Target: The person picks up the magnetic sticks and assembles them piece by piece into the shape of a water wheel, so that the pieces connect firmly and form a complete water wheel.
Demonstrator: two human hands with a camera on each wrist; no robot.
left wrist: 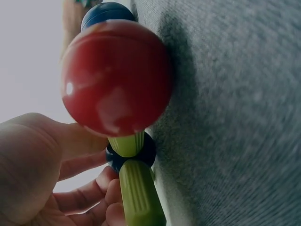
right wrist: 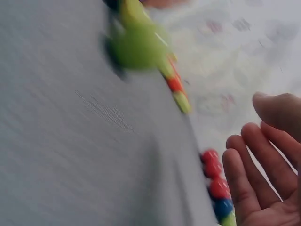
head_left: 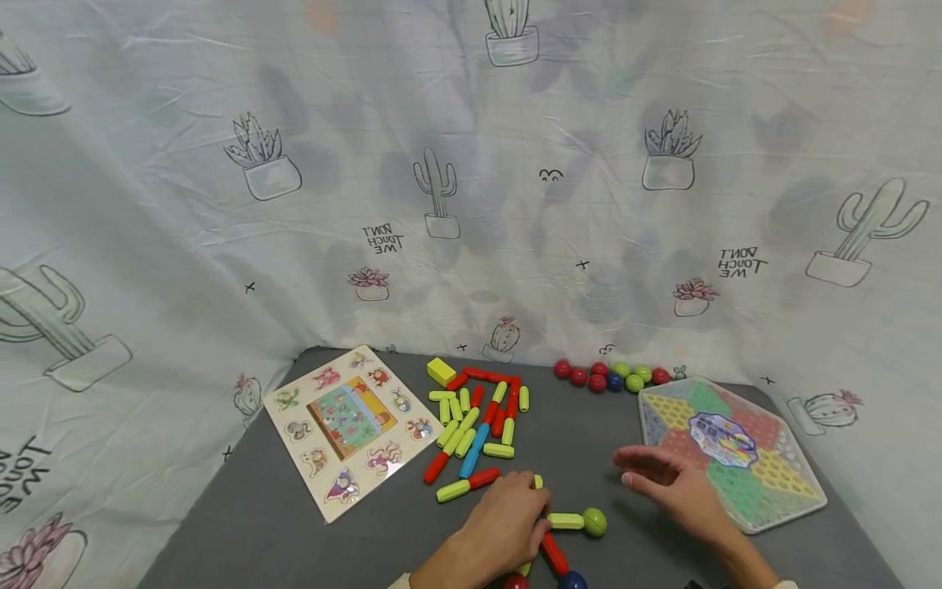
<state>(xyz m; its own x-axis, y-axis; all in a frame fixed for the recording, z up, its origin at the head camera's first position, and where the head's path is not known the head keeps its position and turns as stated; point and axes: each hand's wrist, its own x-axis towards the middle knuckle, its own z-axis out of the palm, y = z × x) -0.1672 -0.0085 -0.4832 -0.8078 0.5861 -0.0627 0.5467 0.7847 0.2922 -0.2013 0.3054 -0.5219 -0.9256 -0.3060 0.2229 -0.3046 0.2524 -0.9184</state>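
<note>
My left hand (head_left: 499, 517) grips the hub of a ball-and-rod toy, thumb and fingertips at a dark blue ball (left wrist: 148, 149). From that hub a yellow-green rod (head_left: 565, 521) leads to a green ball (head_left: 594, 522), and a red rod (head_left: 554, 555) runs to a blue ball (head_left: 572, 581). In the left wrist view a red ball (left wrist: 117, 77) looms close, and another yellow-green rod (left wrist: 141, 193) points away below the hub. My fingers cover part of the joint. Above the table to the right, my right hand (head_left: 680, 489) holds nothing, its fingers loosely bent.
Loose yellow-green, red and blue rods (head_left: 471, 438) lie past my left hand, with a yellow block (head_left: 441, 372) behind. A wooden puzzle board (head_left: 294, 393) is on the left. Coloured balls (head_left: 598, 382) line the back edge; a hexagonal game box (head_left: 736, 458) lies right.
</note>
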